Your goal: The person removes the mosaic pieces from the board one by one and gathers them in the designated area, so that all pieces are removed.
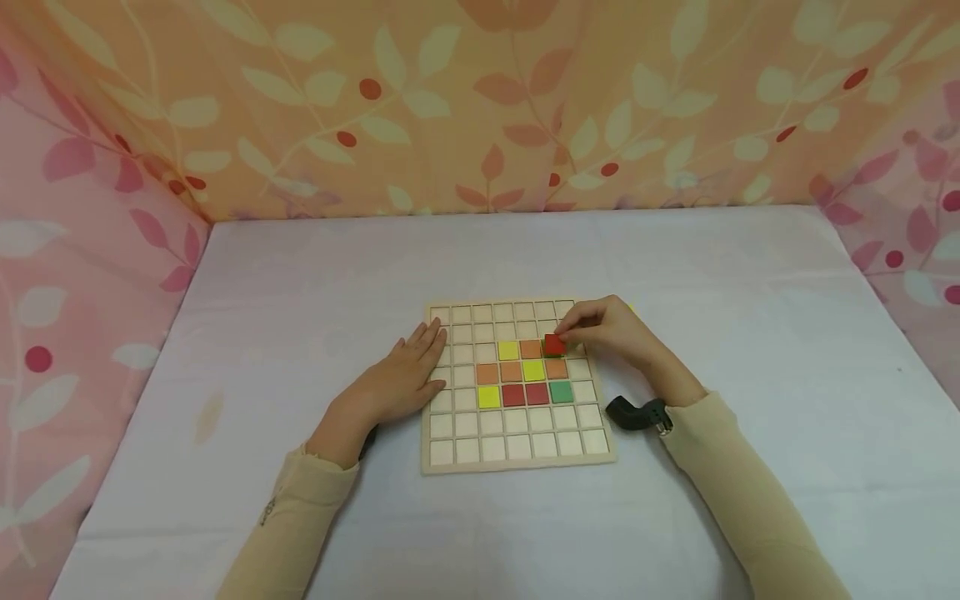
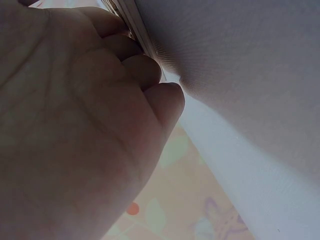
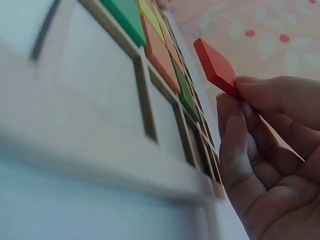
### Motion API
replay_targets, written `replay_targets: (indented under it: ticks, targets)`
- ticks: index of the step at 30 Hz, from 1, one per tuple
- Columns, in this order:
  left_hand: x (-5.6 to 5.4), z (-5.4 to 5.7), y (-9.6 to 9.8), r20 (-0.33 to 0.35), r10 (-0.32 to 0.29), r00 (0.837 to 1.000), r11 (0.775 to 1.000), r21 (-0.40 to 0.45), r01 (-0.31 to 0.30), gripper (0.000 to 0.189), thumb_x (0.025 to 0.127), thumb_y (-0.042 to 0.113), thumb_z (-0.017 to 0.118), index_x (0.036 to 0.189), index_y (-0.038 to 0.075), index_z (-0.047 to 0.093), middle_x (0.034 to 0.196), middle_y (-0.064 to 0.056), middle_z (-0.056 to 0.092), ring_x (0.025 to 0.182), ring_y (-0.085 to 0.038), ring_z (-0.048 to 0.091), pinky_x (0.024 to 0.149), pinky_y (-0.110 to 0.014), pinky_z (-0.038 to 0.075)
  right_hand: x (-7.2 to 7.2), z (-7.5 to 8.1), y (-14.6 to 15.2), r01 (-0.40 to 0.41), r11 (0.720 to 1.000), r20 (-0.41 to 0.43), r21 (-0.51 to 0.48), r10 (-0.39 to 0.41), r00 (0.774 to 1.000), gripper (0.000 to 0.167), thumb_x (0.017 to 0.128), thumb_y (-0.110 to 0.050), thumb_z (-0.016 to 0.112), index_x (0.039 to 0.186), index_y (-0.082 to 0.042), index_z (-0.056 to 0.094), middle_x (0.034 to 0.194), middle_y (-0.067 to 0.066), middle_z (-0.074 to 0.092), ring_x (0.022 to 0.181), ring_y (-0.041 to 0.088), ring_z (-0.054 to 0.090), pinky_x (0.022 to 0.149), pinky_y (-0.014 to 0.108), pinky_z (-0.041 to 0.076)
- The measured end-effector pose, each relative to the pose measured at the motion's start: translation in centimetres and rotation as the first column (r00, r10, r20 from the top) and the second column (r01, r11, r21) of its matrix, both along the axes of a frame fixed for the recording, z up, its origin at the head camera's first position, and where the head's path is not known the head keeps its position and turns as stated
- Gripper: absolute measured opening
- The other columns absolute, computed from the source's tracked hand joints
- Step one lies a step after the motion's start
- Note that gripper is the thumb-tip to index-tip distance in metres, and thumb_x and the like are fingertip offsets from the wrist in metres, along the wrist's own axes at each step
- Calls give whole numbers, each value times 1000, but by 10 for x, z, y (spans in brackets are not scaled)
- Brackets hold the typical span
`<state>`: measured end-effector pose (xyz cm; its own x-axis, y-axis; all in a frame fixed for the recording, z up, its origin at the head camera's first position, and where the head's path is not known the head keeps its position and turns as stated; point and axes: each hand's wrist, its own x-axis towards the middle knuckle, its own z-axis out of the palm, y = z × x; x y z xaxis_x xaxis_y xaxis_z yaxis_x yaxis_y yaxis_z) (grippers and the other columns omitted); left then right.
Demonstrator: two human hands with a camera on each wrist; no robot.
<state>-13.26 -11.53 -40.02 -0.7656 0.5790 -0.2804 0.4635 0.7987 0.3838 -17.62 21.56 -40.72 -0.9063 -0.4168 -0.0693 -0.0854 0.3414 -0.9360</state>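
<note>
A square wooden grid board lies on the table, its middle cells filled with yellow, orange, red and green tiles. Between thumb and fingertips my right hand pinches a red square tile. In the right wrist view that tile is raised off the board, tilted, above a green tile set in a cell; in the head view it overlaps most of that green one. My left hand rests with straight fingers at the board's left edge. The left wrist view shows its palm and the board's side beyond the fingertips.
White cloth covers the table. Patterned curtains stand along the back and both sides. A bit of something yellow peeks out behind my right hand. A black wrist device sits at the right sleeve.
</note>
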Motion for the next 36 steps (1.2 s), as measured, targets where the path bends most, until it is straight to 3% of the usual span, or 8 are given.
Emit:
replay_targets:
  ticks: [6,14,21,30,36]
  targets:
    - [3,1,0,14,1,1000,1000,7,-1,69,99,26,47,149,-3,9,156,-17,-2,143,-30,-2,113,-50,9,9,-3,17,38,999,48,3,-38,998,13,82,-2,71,92,7,71,88,5,69,75,12,60,62,24,49]
    - [2,-3,0,-3,-4,1000,1000,7,4,68,99,26,47,149,-4,10,156,-17,-1,143,-31,-1,113,-50,9,13,-2,35,44,999,36,18,-45,998,13,82,-3,71,93,5,71,88,6,70,71,15,59,63,26,50]
    - [3,-3,0,2,-5,1000,1000,25,5,68,99,24,47,149,-5,10,156,-18,-1,143,-32,-1,113,-51,9,13,-2,45,38,999,44,26,-39,998,13,83,-5,71,93,3,72,87,4,70,72,15,60,62,26,50]
    - [0,-3,-1,-11,-9,1000,1000,15,9,69,99,26,47,149,-3,10,156,-17,-2,143,-31,-1,113,-50,10,9,0,54,-18,1000,25,-1,18,1000,14,83,1,69,93,10,69,86,8,69,72,16,60,65,25,51]
    - [-1,-2,-1,-18,-7,1000,1000,13,7,69,99,26,47,149,-4,9,156,-17,-2,143,-31,-1,113,-51,10,5,-1,59,-5,999,18,41,4,1000,13,83,2,68,93,9,70,88,7,69,74,14,60,65,24,50]
